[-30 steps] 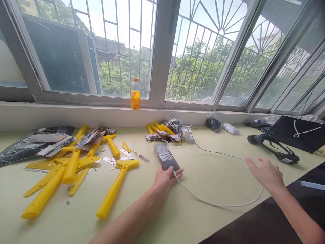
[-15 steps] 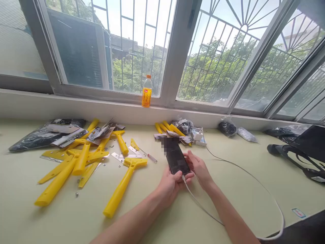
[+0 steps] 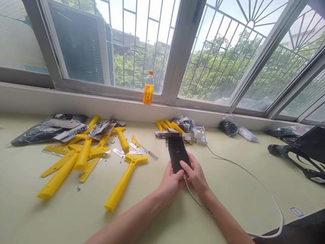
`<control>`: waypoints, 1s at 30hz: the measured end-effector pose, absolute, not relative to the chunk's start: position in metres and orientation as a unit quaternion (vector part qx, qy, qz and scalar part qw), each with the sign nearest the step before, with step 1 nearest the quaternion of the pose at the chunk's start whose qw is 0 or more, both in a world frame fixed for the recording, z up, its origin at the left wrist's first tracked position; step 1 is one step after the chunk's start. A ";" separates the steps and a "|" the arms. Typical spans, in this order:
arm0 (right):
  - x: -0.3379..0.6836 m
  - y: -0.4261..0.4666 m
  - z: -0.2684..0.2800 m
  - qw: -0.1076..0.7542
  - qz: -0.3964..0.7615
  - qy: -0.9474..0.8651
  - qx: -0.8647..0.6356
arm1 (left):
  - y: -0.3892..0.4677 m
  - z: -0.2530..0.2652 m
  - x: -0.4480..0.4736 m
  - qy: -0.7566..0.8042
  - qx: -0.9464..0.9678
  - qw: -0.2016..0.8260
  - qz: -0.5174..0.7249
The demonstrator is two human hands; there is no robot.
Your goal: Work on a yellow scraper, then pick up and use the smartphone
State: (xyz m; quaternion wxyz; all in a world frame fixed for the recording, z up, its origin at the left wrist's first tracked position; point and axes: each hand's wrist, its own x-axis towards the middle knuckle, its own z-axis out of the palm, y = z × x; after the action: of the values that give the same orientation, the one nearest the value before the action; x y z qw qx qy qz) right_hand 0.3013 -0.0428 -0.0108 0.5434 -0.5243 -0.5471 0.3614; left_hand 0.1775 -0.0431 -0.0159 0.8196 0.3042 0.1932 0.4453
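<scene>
A black phone (image 3: pixel 178 153) is held just above the pale green counter (image 3: pixel 228 189), screen up and dark. My left hand (image 3: pixel 170 183) grips its near end from the left. My right hand (image 3: pixel 195 174) holds the same end from the right, thumb on the screen. A white charging cable (image 3: pixel 254 176) runs from the phone's near end, loops right and back to a white charger (image 3: pixel 198 133) by the wall.
Several yellow plastic scraper handles (image 3: pixel 83 157) lie scattered at left with metal blades, small screws and a screwdriver (image 3: pixel 149 153). Black packets (image 3: pixel 38 133) sit far left. A juice bottle (image 3: pixel 148 88) stands on the sill. A black bag (image 3: pixel 304 149) lies at right.
My right hand came in from the right and joined the left on the phone. The phone's screen went dark and it now sits slightly nearer the wall.
</scene>
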 end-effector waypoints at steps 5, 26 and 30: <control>0.295 -0.052 -0.016 0.528 0.269 -0.589 -0.549 | -0.045 -0.016 0.176 0.197 0.316 0.810 0.453; 0.283 -0.063 -0.003 0.471 0.151 -0.575 -0.651 | -0.044 -0.027 0.181 0.166 0.397 0.771 0.469; 0.282 -0.063 -0.001 0.467 0.148 -0.565 -0.664 | -0.042 -0.035 0.183 0.162 0.393 0.776 0.467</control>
State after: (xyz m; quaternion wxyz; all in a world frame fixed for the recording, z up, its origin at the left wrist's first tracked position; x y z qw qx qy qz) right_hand 0.2818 -0.0626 -0.0014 0.4665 -0.6642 -0.5651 0.1477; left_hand 0.1834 -0.0424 -0.0349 0.7756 0.3933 0.1616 0.4666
